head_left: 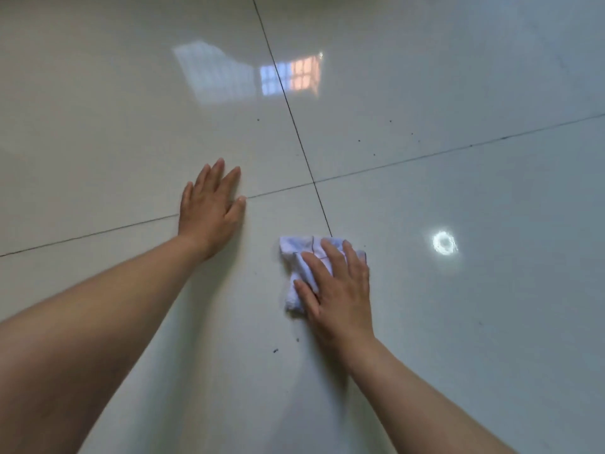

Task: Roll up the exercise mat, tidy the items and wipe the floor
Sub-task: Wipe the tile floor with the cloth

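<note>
Two hands, one cloth. The right hand point(337, 290) presses one bunched white cloth point(306, 273) onto the tiled floor point(458, 322), fingers straight. The left hand point(209, 208) lies flat nearby, fingers released, holding nothing.

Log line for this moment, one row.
phase: wiping floor | right hand: pressing white cloth down | left hand: flat on floor | dark specks near cloth
</note>
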### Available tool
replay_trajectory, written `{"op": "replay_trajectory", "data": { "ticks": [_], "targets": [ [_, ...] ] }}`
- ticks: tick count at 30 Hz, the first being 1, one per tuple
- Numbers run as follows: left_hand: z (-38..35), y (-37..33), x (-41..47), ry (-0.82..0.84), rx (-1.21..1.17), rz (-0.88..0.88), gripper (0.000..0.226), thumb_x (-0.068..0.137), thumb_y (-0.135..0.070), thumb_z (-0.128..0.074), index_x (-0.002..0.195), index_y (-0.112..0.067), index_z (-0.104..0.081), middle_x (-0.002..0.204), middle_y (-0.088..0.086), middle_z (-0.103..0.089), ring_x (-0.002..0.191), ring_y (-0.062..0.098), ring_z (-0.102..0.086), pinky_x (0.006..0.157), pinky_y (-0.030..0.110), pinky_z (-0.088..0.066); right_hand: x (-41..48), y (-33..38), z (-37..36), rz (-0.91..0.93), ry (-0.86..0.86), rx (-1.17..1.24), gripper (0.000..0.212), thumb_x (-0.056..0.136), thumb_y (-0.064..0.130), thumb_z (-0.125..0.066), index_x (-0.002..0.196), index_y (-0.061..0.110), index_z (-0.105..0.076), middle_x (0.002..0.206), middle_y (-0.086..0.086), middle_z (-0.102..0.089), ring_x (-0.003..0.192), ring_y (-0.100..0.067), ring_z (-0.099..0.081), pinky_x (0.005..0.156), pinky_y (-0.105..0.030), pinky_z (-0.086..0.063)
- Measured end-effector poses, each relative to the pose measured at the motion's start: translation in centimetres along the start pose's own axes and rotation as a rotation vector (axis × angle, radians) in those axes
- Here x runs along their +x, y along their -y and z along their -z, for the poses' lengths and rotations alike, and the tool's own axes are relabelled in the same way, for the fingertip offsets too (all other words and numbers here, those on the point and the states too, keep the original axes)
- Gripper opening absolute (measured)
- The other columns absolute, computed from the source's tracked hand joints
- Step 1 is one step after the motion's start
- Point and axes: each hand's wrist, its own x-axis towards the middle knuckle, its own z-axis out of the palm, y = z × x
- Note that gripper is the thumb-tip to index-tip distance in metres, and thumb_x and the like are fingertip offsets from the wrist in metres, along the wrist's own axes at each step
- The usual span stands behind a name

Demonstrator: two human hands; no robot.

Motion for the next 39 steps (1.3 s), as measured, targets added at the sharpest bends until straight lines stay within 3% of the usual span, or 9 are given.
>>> {"op": "replay_trajectory", "data": {
  "ticks": [3,6,10,14,18,24,30,35,39],
  "targets": [
    [-1.2,-0.2,-6.4,-0.04,-0.019,0.022,0.065,0.086,-0.044,-0.023,0.148,-0.024,-0.023,0.159,0.0,-0.007,0.146,0.019,-0.002,0.116,0.041,-0.003,-4.1,0.5,1.1,-0.043,0.044,0.069,0.042,0.088,0.049,-0.04,0.124,0.03,-0.049,0.14,0.001,-0.04,0.132,-0.029,-0.028,0.107,-0.042,-0.016],
    [-1.8,-0.7,-10.4,0.042,-0.008,0.052,0.069,0.085,-0.047,-0.022,0.149,-0.024,-0.018,0.159,0.0,-0.002,0.146,0.019,0.002,0.116,0.041,-0.001,-7.2,0.8,1.7,-0.091,0.098,0.142,0.047,0.089,0.053,-0.037,0.131,0.034,-0.042,0.147,0.001,-0.036,0.138,-0.025,-0.018,0.112,-0.037,-0.01],
    [-1.0,0.0,-13.4,0.144,0.002,0.016,0.071,0.083,-0.051,-0.021,0.149,-0.026,-0.02,0.159,0.0,-0.004,0.146,0.019,0.0,0.117,0.039,-0.008,-7.7,0.6,1.3,0.013,0.084,-0.002,0.055,0.084,0.053,-0.04,0.133,0.03,-0.04,0.145,0.0,-0.035,0.134,-0.032,-0.023,0.108,-0.043,-0.01],
    [-0.5,0.2,-16.5,0.213,0.041,-0.016,0.084,0.074,-0.064,-0.008,0.148,-0.028,-0.022,0.159,0.0,-0.005,0.146,0.02,-0.003,0.117,0.038,-0.012,-6.6,0.5,0.3,0.076,0.005,-0.111,0.052,0.081,0.054,-0.04,0.126,0.029,-0.046,0.136,-0.001,-0.044,0.125,-0.035,-0.034,0.099,-0.05,-0.022],
    [-0.6,-0.6,-18.6,0.3,0.086,-0.017,0.087,0.069,-0.066,0.0,0.148,-0.034,-0.013,0.159,-0.004,0.005,0.146,0.018,0.004,0.117,0.037,-0.009,-6.2,0.2,0.4,0.137,-0.058,-0.152,0.04,0.08,0.054,-0.041,0.113,0.032,-0.05,0.123,0.004,-0.053,0.112,-0.028,-0.042,0.084,-0.043,-0.034],
    [0.3,-0.9,-18.8,0.302,-0.022,0.018,0.057,0.095,-0.048,-0.027,0.148,-0.035,-0.013,0.158,-0.005,-0.005,0.145,0.014,-0.003,0.117,0.033,-0.012,-6.6,0.6,0.8,0.165,-0.076,-0.136,0.03,0.08,0.047,-0.04,0.106,0.034,-0.048,0.116,0.011,-0.042,0.106,-0.022,-0.041,0.072,-0.041,-0.044],
    [1.8,-1.6,-18.7,0.285,-0.052,0.026,0.055,0.098,-0.039,-0.036,0.149,-0.033,-0.016,0.158,-0.004,-0.008,0.145,0.016,-0.008,0.117,0.035,-0.015,-6.1,0.6,2.4,0.178,0.003,-0.135,0.031,0.08,0.046,-0.039,0.107,0.034,-0.05,0.116,0.011,-0.044,0.105,-0.022,-0.041,0.066,-0.039,-0.043],
    [9.1,-4.3,-19.8,0.246,-0.012,0.099,0.055,0.098,-0.04,-0.033,0.149,-0.035,-0.013,0.158,-0.006,-0.005,0.145,0.016,-0.005,0.117,0.037,-0.014,-5.0,3.2,9.2,0.011,0.289,0.088,0.056,0.082,0.056,-0.022,0.123,0.032,-0.051,0.126,0.008,-0.05,0.113,-0.024,-0.044,0.079,-0.039,-0.035],
    [17.6,-7.2,-22.7,0.19,-0.064,0.125,0.055,0.098,-0.04,-0.033,0.149,-0.035,-0.013,0.158,-0.006,-0.005,0.145,0.016,-0.005,0.117,0.038,-0.014,-5.0,7.5,17.3,-0.123,0.281,0.364,0.053,0.082,0.06,-0.026,0.121,0.033,-0.05,0.118,0.011,-0.053,0.108,-0.019,-0.046,0.081,-0.037,-0.039]
  ]
}}
